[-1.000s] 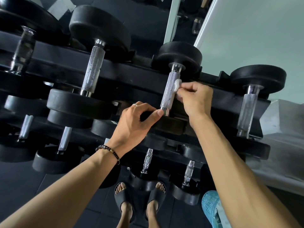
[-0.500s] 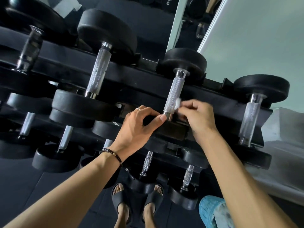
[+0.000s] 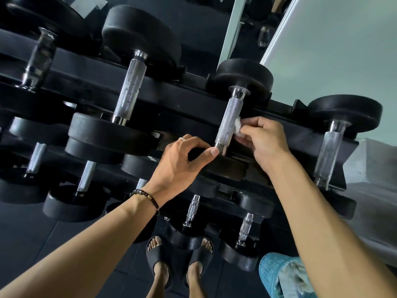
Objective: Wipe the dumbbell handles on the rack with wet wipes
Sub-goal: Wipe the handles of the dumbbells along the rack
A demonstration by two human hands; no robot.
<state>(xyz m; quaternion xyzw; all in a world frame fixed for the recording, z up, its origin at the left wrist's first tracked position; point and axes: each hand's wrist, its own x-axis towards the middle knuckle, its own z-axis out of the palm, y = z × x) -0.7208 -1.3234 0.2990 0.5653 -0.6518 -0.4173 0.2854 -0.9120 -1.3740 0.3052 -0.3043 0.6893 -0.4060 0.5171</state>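
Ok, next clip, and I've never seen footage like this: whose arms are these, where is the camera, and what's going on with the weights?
The camera is worn on a person's head and looks down, so the arms are the person's own. In front stands a black rack with rows of dumbbells. The right hand pinches a small white wipe against the side of one metal handle. The left hand grips the near weight of the same dumbbell, thumb beside the handle's lower end. Below are the person's feet in black sandals and a blue basket on the floor.
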